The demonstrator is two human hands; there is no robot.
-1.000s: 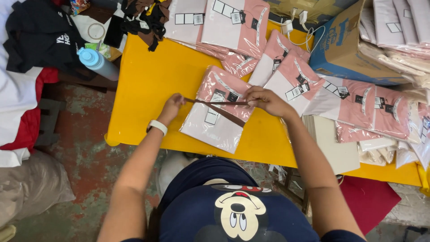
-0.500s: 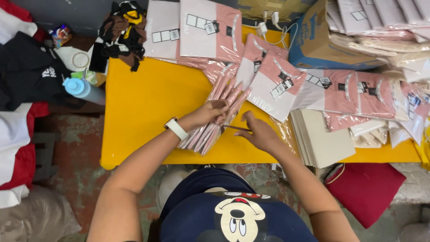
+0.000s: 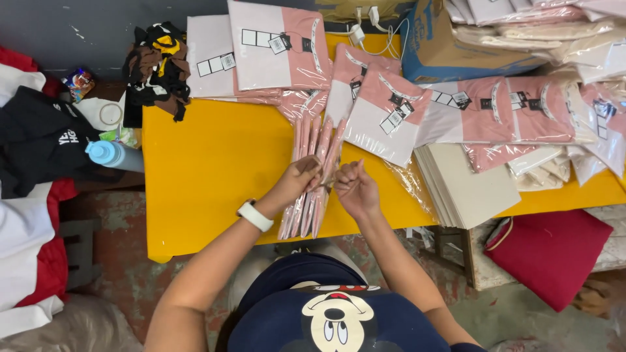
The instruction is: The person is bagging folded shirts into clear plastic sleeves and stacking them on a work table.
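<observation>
A stack of pink bagged shirts [image 3: 312,171] is pinched on edge by the left hand [image 3: 301,177] and right hand [image 3: 351,184]; packed shirts are piled in a blue cardboard box [image 3: 450,49] at 1 o'clock.

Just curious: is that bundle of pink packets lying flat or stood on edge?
On edge: the pink packets show only thin edges, gripped between left hand and right hand.

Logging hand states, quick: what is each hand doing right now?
Left hand: closed on the stack of pink packets stood on edge.
Right hand: closed, at the same stack.
</observation>
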